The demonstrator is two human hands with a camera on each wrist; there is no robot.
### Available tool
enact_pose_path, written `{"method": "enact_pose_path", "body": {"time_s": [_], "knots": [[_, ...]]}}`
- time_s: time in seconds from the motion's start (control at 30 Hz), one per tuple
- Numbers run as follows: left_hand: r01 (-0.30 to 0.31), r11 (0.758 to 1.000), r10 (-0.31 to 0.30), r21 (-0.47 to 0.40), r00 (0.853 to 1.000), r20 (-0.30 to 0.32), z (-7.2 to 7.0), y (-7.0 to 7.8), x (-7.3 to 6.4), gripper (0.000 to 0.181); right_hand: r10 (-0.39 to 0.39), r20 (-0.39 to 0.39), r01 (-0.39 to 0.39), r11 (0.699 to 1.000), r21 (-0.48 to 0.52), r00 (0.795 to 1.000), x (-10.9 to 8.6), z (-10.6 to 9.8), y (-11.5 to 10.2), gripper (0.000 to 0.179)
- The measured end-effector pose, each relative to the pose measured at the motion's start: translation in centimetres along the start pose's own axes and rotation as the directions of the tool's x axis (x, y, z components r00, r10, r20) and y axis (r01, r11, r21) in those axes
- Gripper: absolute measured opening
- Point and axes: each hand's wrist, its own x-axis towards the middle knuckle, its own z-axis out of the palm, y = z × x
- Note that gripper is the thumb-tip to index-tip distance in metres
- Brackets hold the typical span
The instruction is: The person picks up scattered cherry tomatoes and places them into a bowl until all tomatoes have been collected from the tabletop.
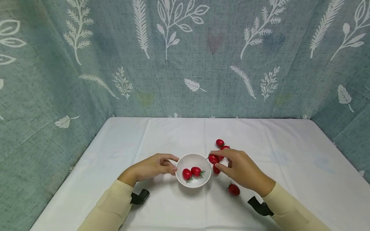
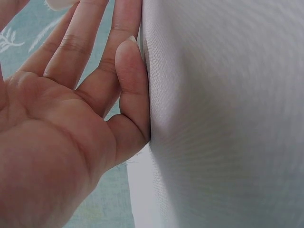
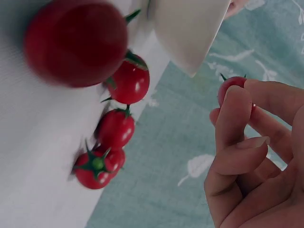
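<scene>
My left hand (image 1: 154, 168) holds the left side of a small white bowl (image 1: 193, 157), with its thumb and index finger at the rim. In the left wrist view the little finger is bent against the tablecloth, and only a bit of the bowl (image 2: 59, 4) shows. Two red cherry tomatoes with green stems, one of them this tomato (image 1: 187, 174), lie inside the bowl. Just right of the rim, my right hand (image 1: 241, 168) pinches another cherry tomato (image 3: 229, 89) between thumb and fingers, above the table.
Several loose cherry tomatoes lie right of the bowl, including a far one (image 1: 220, 143) and one near the right wrist (image 1: 233, 189). A white cloth (image 1: 162, 134) covers the table. Behind it hangs a green leaf-patterned curtain (image 1: 173, 70).
</scene>
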Motion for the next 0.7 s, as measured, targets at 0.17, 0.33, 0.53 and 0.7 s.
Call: {"method": "enact_pose_path", "body": {"time_s": [0.17, 0.33, 0.53, 0.7], "knots": [[0.002, 1.000, -0.002, 0.007, 1.000, 0.004, -0.1, 0.0, 0.0, 0.052, -0.023, 0.043, 0.023, 1.000, -0.007, 0.999, 0.8, 0.6, -0.6, 0.043], [0.006, 1.000, -0.006, 0.003, 1.000, -0.001, -0.2, -0.2, -0.2, 0.052, -0.051, 0.093, 0.055, 0.998, -0.037, 0.994, 1.8, 1.6, -1.1, 0.043], [-0.018, 1.000, 0.018, -0.008, 1.000, 0.010, -0.1, -0.2, 0.0, 0.050, -0.013, 0.145, 0.029, 0.994, -0.108, 0.989, 2.5, 2.5, -1.5, 0.040], [-0.017, 1.000, 0.017, -0.012, 1.000, 0.016, -0.1, -0.2, 0.2, 0.049, -0.023, 0.178, 0.050, 0.988, -0.148, 0.984, 3.0, 3.0, -1.6, 0.040]]}}
